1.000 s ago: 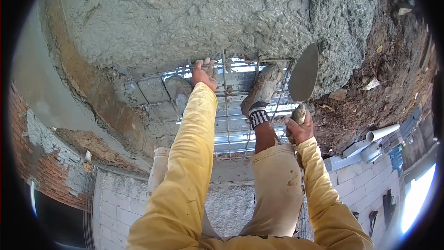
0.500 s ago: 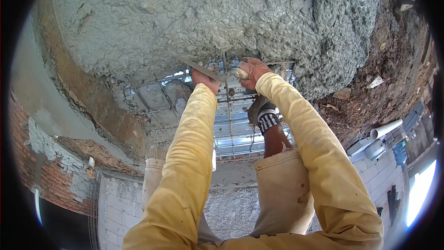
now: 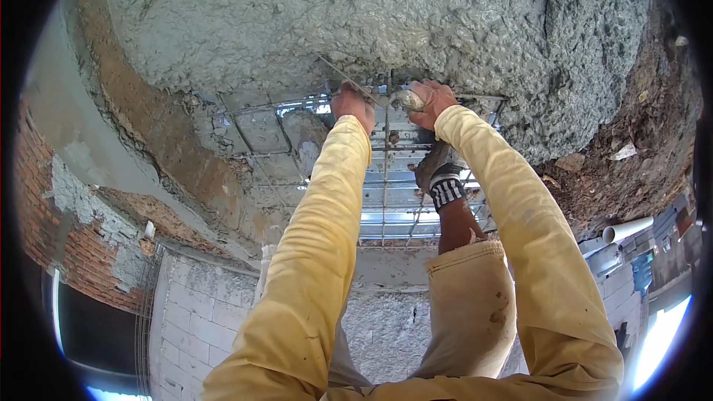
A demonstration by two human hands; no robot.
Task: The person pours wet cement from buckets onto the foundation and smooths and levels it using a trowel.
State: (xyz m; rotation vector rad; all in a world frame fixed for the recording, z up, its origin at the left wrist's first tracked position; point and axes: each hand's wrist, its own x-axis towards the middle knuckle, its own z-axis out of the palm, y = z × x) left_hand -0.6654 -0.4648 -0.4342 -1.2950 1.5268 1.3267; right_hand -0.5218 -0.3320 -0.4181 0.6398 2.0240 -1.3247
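My right hand (image 3: pixel 432 104) is closed round the mortar-caked handle (image 3: pixel 405 100) of a trowel. Its thin blade (image 3: pixel 343 74) points up and left toward the wet concrete and is seen nearly edge-on. My left hand (image 3: pixel 352 108) is curled at the blade, its fingers closed against it and partly hidden. Both hands are just above a steel rebar grid (image 3: pixel 385 171), at the near edge of the grey wet concrete (image 3: pixel 356 15). The concrete is rough and lumpy and covers the far ends of the bars.
My shod foot (image 3: pixel 434 167) in a striped sock (image 3: pixel 446 188) is at the grid. Brown soil (image 3: pixel 594 156) borders the concrete on the right, with a white pipe (image 3: pixel 627 229) beyond. A rendered ledge (image 3: pixel 111 134) runs along the left, near a brick wall (image 3: pixel 89 282).
The trowel blade has turned from showing its flat face to nearly edge-on, its tip slightly higher. Both hands stay by the grid's far edge. The whole view has shifted a little.
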